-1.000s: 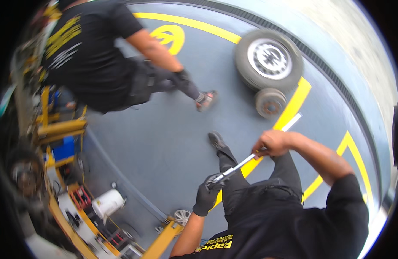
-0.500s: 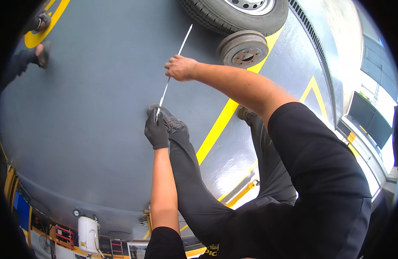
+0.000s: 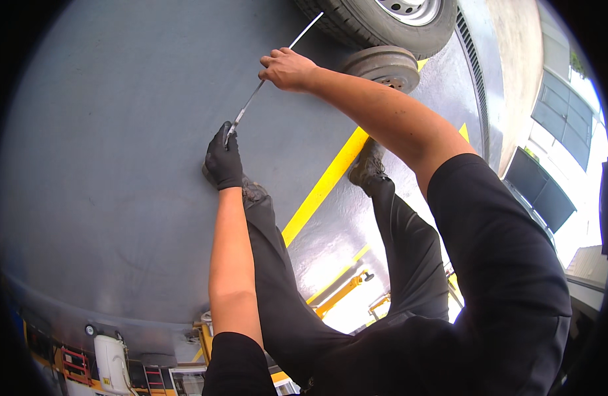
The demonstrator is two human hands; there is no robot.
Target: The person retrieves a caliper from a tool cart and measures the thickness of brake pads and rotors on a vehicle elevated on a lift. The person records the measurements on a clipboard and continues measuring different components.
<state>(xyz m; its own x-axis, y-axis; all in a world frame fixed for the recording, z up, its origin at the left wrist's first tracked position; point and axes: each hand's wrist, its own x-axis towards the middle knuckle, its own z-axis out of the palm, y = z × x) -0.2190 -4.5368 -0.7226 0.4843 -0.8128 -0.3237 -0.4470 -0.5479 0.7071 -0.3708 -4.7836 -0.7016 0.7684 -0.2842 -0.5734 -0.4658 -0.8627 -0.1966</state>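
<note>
A long, thin metal rod (image 3: pixel 250 99) slants across in front of me, held in both hands. My left hand (image 3: pixel 223 158), in a black glove, is closed around its near, wider end. Farther along, my bare right hand (image 3: pixel 289 70) grips the shaft with curled fingers. The rod's far tip points up and right, toward a tyre (image 3: pixel 357 26) on a silver rim, but I cannot tell whether they touch. A worn brake drum (image 3: pixel 381 61) stands by the tyre, partly hidden behind my right forearm.
A yellow line (image 3: pixel 324 188) crosses the grey floor between my boots. A slotted drain grate (image 3: pixel 472 66) runs along the right. Behind me are yellow equipment (image 3: pixel 341 296), a white tank (image 3: pixel 111 360) and a red rack (image 3: pixel 76 366).
Both hands and the rod have moved farther forward, and the rod leans more to the right. Another person's feet at the far left have left the view.
</note>
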